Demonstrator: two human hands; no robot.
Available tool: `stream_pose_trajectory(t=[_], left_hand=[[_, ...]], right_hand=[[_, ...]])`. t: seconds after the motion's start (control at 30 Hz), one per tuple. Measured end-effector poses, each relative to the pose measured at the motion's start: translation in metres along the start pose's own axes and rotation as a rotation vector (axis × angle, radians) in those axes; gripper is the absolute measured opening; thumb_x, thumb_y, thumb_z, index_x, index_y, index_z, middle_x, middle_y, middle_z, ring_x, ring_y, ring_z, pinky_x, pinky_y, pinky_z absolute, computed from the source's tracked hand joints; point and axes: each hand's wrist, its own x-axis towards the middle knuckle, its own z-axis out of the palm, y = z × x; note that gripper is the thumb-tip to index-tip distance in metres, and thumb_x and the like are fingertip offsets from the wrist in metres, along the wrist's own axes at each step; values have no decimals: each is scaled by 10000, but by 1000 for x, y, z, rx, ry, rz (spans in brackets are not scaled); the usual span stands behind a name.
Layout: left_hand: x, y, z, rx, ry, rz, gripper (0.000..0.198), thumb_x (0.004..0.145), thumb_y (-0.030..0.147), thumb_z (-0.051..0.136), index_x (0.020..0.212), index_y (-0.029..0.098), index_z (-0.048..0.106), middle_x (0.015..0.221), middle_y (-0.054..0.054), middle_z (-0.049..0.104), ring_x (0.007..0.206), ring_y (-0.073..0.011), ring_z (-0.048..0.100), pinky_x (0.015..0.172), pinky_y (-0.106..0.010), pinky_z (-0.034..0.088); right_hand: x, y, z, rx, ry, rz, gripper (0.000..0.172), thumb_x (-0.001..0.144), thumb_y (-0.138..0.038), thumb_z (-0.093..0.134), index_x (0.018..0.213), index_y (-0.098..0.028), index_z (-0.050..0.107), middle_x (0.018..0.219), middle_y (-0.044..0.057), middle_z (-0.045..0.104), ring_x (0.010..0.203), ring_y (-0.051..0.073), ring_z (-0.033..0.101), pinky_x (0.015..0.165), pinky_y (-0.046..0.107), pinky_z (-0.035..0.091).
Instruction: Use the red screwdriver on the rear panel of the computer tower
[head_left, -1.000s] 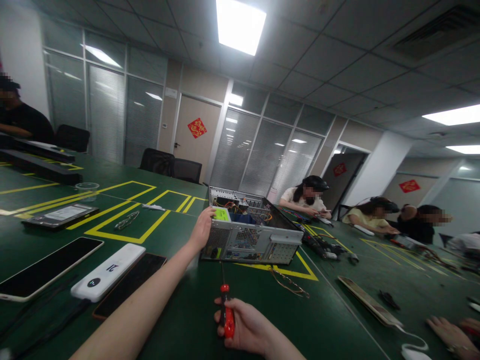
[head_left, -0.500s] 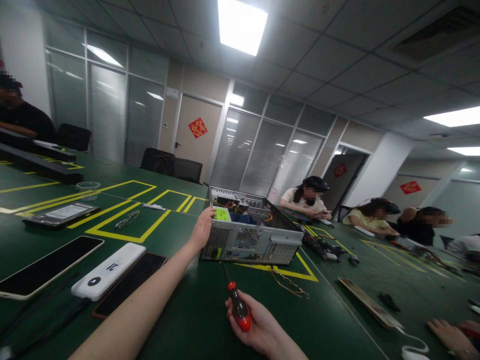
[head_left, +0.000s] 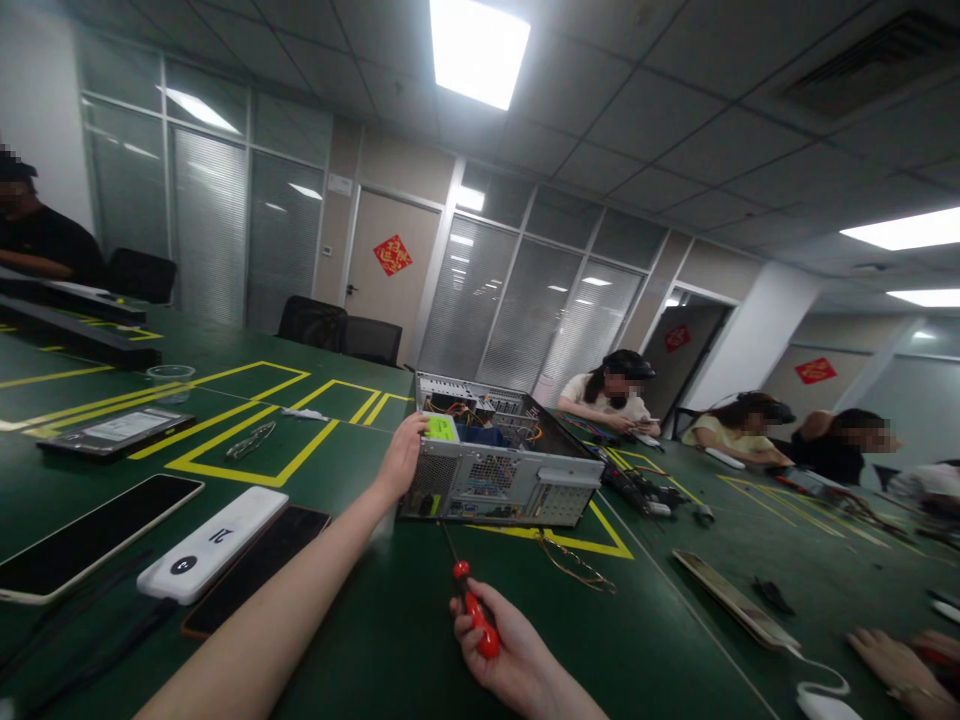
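An open computer case (head_left: pixel 510 485) lies on the green table, its perforated metal side facing me. My left hand (head_left: pixel 403 455) rests on its left upper corner, beside the yellow-green label (head_left: pixel 441 429), with the fingers partly hidden behind the edge. Wires and a blue part show inside. My right hand (head_left: pixel 491 630) is closed round the red and black handle of a screwdriver (head_left: pixel 480 622). The screwdriver's shaft points up and away, its tip near the lower edge of the case; whether it touches the case I cannot tell.
Left are a hard drive (head_left: pixel 116 430), a white device (head_left: pixel 214 545) and two phones, one dark (head_left: pixel 97 530). Glasses (head_left: pixel 574 562) lie before the case; a phone (head_left: pixel 735 600) and another person's hands (head_left: pixel 892 665) are at right. Several people sit around the table.
The screwdriver handle has turned in my right hand, and its fingers have curled further round it. My left hand stays on the case. The view has shifted slightly.
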Motion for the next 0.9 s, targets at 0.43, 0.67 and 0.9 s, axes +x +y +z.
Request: stream_pose_trajectory(t=[0.43,0.67,0.9], left_hand=[[0,-1,1,10,4,6,496,1041,521,258,1071,210,644,1280,-119,667,1333,-254,553,1178,-487,413],[-1,-3,1,-1,13,17,462,1045,485,275,1082,211,645,1272,-117,670,1327,-248,557,1177,-482,413],[-1,-2,1,-7,9,6,483,1039,520,269,1071,215,643,1277,-118,665,1331,-254,550,1177,-491,408]], right_hand=[[-2,-5,-2,10,-70,14,413,1018,-456,485,807,-119,595,648,17,575,423,30,473,331,75,285],[0,0,0,-63,6,-43,415,1035,-416,447,837,-96,624,652,44,621,497,92,593,402,138,456],[1,-1,-4,-30,-72,41,537,1043,-516,347,824,-103,612,653,38,598,386,22,428,316,71,257]])
